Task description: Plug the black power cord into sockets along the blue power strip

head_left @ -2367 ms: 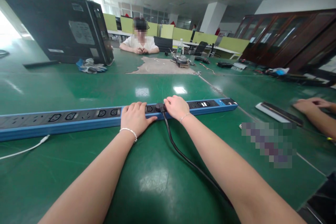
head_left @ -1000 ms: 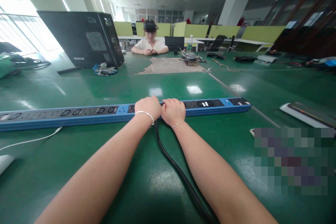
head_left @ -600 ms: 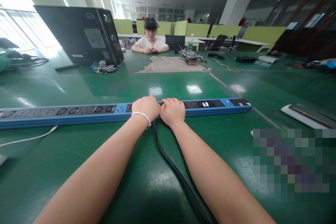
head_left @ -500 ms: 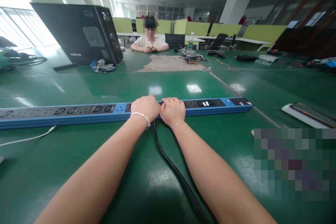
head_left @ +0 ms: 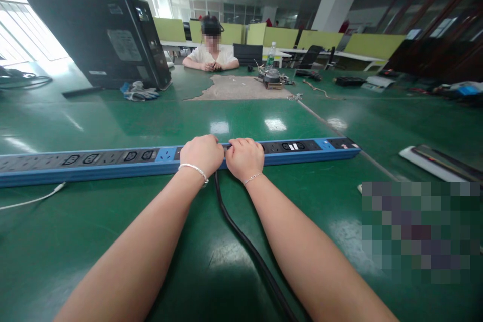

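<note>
A long blue power strip (head_left: 166, 154) with black sockets lies across the green table. My left hand (head_left: 202, 155) is closed over its middle, fingers curled out of sight on the far side. Close beside it, my right hand (head_left: 246, 157) is also closed on the strip, a narrow gap between the two. A black cable (head_left: 241, 234) comes out from the strip between my hands and runs toward me. What the fingertips grip is hidden.
A black computer case (head_left: 94, 40) and gloves (head_left: 139, 91) stand at the back left. A person (head_left: 211, 50) sits across the table. A bottle (head_left: 270, 55) and small parts are at the back. A white cable (head_left: 37, 200) lies at left.
The view has shifted slightly, so most things appear a little further left. My hands stay on the strip, with a slightly wider gap between them.
</note>
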Tool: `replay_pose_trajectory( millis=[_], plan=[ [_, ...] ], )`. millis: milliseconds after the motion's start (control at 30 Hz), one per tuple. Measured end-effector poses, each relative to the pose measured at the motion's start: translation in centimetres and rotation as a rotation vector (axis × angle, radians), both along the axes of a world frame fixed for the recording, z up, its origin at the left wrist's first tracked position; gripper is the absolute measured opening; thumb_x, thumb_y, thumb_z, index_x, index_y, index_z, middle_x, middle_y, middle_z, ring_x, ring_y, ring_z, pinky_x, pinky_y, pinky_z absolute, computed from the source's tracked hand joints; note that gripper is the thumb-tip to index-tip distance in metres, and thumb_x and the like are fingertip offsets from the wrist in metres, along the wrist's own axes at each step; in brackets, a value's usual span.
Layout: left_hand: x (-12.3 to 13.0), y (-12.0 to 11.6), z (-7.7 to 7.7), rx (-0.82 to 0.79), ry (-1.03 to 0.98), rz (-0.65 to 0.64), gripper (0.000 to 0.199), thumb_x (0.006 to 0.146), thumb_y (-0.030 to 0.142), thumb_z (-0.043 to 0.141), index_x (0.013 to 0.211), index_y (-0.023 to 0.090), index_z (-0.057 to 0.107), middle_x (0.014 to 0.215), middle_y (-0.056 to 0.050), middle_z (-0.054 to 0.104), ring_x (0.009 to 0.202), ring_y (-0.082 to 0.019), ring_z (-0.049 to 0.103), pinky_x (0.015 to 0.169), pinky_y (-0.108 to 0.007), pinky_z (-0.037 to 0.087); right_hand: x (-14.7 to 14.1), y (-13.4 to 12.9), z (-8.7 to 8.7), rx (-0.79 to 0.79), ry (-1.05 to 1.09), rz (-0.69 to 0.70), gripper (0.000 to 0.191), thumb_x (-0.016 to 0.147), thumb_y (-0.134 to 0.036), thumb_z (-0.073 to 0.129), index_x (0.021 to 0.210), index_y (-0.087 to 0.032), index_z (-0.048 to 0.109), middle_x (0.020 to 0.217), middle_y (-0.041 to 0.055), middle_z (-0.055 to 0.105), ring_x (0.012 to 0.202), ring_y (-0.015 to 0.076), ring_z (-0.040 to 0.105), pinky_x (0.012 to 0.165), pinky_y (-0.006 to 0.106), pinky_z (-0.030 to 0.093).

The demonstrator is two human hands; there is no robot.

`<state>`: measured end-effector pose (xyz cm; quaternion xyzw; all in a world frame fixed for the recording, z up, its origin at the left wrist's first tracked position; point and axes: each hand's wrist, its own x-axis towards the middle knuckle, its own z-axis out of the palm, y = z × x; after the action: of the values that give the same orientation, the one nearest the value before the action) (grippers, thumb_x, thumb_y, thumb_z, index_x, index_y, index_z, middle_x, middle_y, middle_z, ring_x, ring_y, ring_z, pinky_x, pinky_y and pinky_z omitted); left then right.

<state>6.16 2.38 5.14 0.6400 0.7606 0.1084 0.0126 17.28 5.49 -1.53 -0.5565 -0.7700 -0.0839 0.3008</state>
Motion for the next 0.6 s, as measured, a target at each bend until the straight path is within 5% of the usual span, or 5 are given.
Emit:
replay_pose_trajectory(
  millis=[267, 500, 600],
  plan=[
    [0.1, -0.4, 0.0, -0.007, 0.001, 0.011, 0.038, 0.079, 0.032, 0.038, 0.099, 0.023, 0.069, 0.096, -0.010, 0.070, 0.088, -0.025, 0.064, 0.078, -0.038, 0.048, -0.2, -0.1, 0.2, -0.023, 0.000, 0.000, 0.031, 0.084, -0.025, 0.040, 0.100, -0.022, 0.067, 0.100, 0.0051, 0.068, 0.098, 0.0208, 0.053, 0.084, 0.035, 0.031],
    [-0.3, -1.8, 6.3, 0.332, -0.071, -0.005, 0.038, 0.080, 0.039, 0.041, 0.102, 0.023, 0.067, 0.099, -0.006, 0.069, 0.094, -0.025, 0.061, 0.084, -0.039, 0.045, -0.1, -0.3, 0.3, -0.036, -0.020, 0.005, 0.032, 0.085, -0.026, 0.039, 0.103, -0.023, 0.066, 0.101, 0.0055, 0.067, 0.099, 0.0216, 0.052, 0.085, 0.036, 0.031],
    [-2.9, -1.7, 7.4, 0.272, -0.078, -0.032, 0.038, 0.078, 0.042, 0.042, 0.099, 0.023, 0.067, 0.095, -0.004, 0.068, 0.093, -0.024, 0.060, 0.086, -0.039, 0.044, 0.0, -0.2, 0.2, -0.034, -0.023, 0.003, 0.033, 0.085, -0.025, 0.039, 0.103, -0.022, 0.066, 0.102, 0.0058, 0.067, 0.099, 0.0219, 0.052, 0.084, 0.036, 0.031]
  ],
)
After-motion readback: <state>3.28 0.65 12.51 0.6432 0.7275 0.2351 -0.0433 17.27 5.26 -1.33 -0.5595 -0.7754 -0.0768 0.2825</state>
